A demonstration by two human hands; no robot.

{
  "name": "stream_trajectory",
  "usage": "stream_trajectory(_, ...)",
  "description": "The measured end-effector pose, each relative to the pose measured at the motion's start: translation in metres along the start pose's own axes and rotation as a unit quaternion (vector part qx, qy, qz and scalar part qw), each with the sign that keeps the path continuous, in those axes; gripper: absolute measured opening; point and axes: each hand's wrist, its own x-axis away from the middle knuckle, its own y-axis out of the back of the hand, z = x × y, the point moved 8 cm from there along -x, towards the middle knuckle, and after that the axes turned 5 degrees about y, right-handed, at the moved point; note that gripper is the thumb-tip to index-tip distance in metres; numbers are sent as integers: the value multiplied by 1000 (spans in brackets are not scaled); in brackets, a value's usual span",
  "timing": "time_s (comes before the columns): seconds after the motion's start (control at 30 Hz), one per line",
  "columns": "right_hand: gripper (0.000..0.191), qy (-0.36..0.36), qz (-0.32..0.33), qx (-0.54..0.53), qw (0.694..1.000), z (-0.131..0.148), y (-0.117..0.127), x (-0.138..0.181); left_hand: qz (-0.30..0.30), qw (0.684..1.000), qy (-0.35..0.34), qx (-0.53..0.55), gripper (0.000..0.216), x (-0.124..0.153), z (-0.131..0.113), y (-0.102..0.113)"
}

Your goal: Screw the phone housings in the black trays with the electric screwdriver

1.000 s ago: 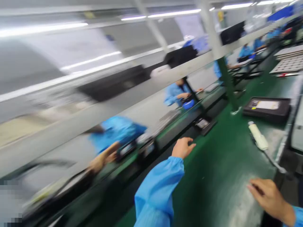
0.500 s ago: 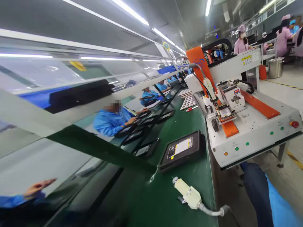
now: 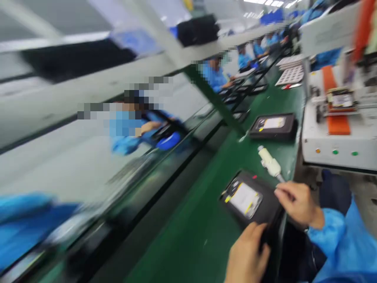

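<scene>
A black tray point(image 3: 266, 196) lies at the right edge of the green bench, bearing a phone housing point(image 3: 244, 198) with a white middle and yellow tabs. My left hand point(image 3: 249, 251) is curled round the tray's near edge, thumb and fingers bent. At the tray's right corner is my right hand point(image 3: 297, 202), its fingers pinched together; what is between them, if anything, is hidden. Just beyond the tray rests a cream electric screwdriver point(image 3: 271, 163), its cord running toward my right hand. Motion blurs the picture.
Farther along the green bench point(image 3: 179, 236) sits a second black tray point(image 3: 290, 127) with another phone housing. A white machine point(image 3: 318, 141) with orange strips stands at right. A slanting green post point(image 3: 218, 104) rises from the bench. Co-workers in blue point(image 3: 126, 129) sit across the line.
The view has swung right and down. Both my hands have come into view, along with a black tray on the near side of the screwdriver.
</scene>
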Motion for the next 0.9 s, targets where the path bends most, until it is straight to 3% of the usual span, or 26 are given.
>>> stream_trajectory(0.07,24,4,38,19,999,-14,-1,-10,38,998,-21,-44,47,24,-15,-36)
stream_trajectory(0.13,25,32,112,34,993,-17,-21,-13,50,998,-36,-24,46,37,-19,-53)
stream_trajectory(0.2,25,78,228,59,969,-3,-52,-3,14,997,-26,75,37,44,-12,-48)
stream_trajectory(0.27,32,118,350,116,922,13,-82,16,-61,974,29,217,26,46,11,-30)
stream_trajectory(0.37,46,144,443,211,859,25,-108,40,-147,875,152,436,26,43,55,-9)
stream_trajectory(0.47,40,177,438,250,845,24,-116,48,-124,758,206,606,40,31,70,-8)
stream_trajectory(0.57,25,178,393,221,875,16,-115,43,-89,699,229,672,41,14,66,-10)
stream_trajectory(0.67,19,135,339,136,921,9,-108,35,-34,697,223,681,36,-15,50,-16)
stream_trajectory(0.77,13,158,320,78,931,14,-93,28,-12,726,186,662,36,-47,35,-24)
stream_trajectory(0.83,19,182,321,76,926,9,-72,16,-42,737,180,650,35,-61,39,-27)
stream_trajectory(0.9,21,151,291,154,932,-19,-30,-14,-62,745,204,631,36,-65,54,-31)
